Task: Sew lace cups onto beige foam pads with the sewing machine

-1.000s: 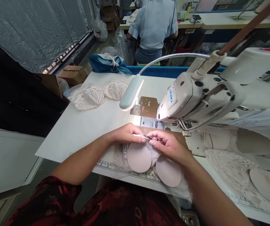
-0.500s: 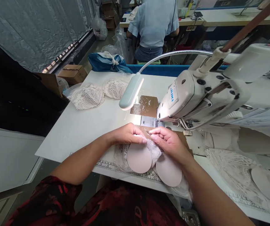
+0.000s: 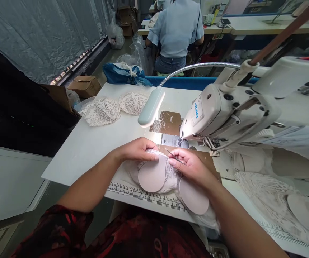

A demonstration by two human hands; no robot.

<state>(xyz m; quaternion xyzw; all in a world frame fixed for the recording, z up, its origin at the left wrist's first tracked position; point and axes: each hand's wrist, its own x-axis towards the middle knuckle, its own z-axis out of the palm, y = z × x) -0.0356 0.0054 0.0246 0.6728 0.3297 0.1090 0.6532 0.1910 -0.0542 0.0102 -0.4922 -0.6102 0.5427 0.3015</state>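
**Both hands on a lace bra piece beside the sewing machine**

The left hand (image 3: 138,149) pinches the lace bra piece (image 3: 159,173) at its top edge. The right hand (image 3: 190,165) is closed on a thin metal tool (image 3: 172,155) that touches the lace. The piece lies on the white surface (image 3: 89,143), near the Juki sewing machine (image 3: 210,111).
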